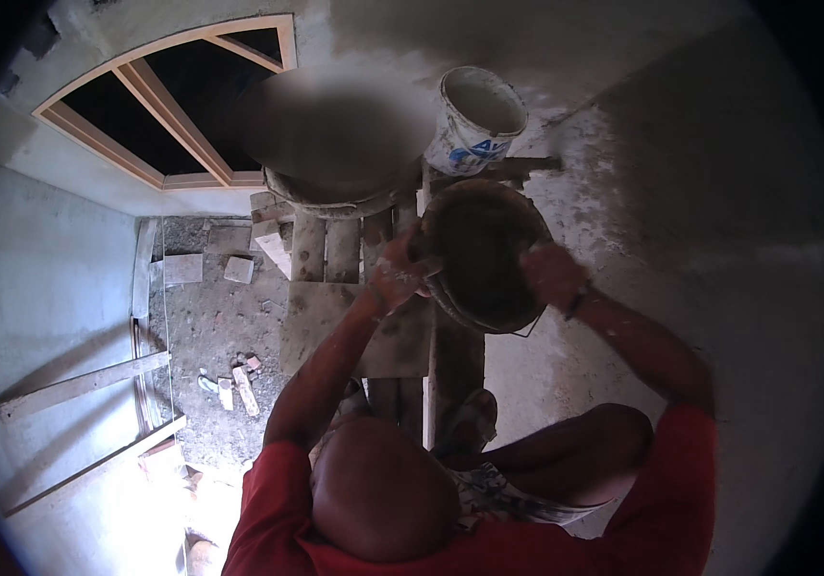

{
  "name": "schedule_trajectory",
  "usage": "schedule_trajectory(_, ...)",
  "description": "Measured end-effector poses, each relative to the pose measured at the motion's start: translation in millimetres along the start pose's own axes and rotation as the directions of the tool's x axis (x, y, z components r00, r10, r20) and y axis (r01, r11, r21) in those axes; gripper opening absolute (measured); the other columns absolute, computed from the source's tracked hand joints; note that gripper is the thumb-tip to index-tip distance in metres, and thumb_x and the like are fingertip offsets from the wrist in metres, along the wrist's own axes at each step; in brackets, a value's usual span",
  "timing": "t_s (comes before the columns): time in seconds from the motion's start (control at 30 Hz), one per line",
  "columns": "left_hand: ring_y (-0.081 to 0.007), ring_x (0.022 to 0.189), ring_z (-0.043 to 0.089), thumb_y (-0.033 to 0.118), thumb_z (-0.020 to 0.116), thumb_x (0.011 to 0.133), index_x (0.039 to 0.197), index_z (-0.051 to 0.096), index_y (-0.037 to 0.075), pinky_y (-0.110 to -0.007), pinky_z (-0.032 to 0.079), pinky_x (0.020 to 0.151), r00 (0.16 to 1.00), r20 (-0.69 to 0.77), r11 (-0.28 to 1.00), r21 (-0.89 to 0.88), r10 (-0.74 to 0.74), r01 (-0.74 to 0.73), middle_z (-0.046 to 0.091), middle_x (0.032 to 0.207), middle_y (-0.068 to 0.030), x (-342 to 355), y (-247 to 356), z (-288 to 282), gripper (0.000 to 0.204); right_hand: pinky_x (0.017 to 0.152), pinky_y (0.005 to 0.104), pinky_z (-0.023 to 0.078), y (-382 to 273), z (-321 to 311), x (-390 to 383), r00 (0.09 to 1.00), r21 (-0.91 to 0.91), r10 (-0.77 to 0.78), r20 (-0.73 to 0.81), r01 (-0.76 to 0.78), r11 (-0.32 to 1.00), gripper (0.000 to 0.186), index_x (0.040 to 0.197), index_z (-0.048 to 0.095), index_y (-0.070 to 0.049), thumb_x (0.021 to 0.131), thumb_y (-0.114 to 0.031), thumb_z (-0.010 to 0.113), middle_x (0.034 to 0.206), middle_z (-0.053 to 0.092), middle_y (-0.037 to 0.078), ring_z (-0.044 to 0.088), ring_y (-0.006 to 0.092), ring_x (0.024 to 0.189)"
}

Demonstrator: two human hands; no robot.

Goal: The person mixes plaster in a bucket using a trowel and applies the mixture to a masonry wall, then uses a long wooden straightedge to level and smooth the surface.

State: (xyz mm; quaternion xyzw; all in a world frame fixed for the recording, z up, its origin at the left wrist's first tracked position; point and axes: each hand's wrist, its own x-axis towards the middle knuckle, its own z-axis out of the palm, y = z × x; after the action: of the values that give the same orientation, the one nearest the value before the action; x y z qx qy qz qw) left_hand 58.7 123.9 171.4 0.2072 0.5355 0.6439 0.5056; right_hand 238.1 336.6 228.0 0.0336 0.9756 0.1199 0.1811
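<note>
A round, dirt-crusted bucket (484,254) stands in front of me, with dark, wet-looking mortar inside and a wire handle hanging at its near side. My left hand (399,275) is closed on the bucket's left rim, its thumb over the edge. At the opposite rim my right hand (554,276) is curled and slightly blurred, with its fingers toward the inside. Whether it grips the rim or a tool there is hidden. Beyond the left hand sits a wide basin (335,204), its upper part covered by a grey blur.
A white bucket with blue marks (465,144) stands at the far end of the wooden planks (343,252). A flat board (359,331) lies across them near my left forearm. Rubble and blocks (239,269) lie on the ground at left, below a wooden window frame (148,106). Plastered wall rises at right.
</note>
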Motion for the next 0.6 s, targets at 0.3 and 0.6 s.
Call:
schedule_trajectory(0.3, -0.0192, 0.070, 0.064, 0.006, 0.065, 0.080, 0.140, 0.034, 0.003, -0.032, 0.058, 0.053, 0.998, -0.059, 1.000, -0.002, 0.017, -0.017, 0.062, 0.101, -0.0168, 6, -10, -6, 0.068, 0.079, 0.0377, 0.048, 35, -48, -2, 0.829, 0.393, -0.528, 0.186, 0.430, 0.813, 0.019, 0.093, 0.059, -0.005, 0.087, -0.022, 0.052, 0.089, 0.060, 0.010, 0.060, 0.0274, 0.089)
schedule_trajectory(0.6, -0.0250, 0.097, 0.060, 0.018, 0.069, 0.082, 0.139, 0.036, -0.002, -0.035, 0.056, 0.073, 0.940, -0.156, 0.910, 0.341, 0.302, -0.236, 0.059, 0.111, -0.0164, 4, -71, -20, 0.069, 0.067, 0.0444, 0.049, 42, -69, 20, 0.996, 0.223, 0.009, 0.092, -0.029, 0.974, 0.020, 0.083, 0.062, -0.007, 0.084, -0.022, 0.049, 0.078, 0.063, 0.013, 0.062, 0.0306, 0.075)
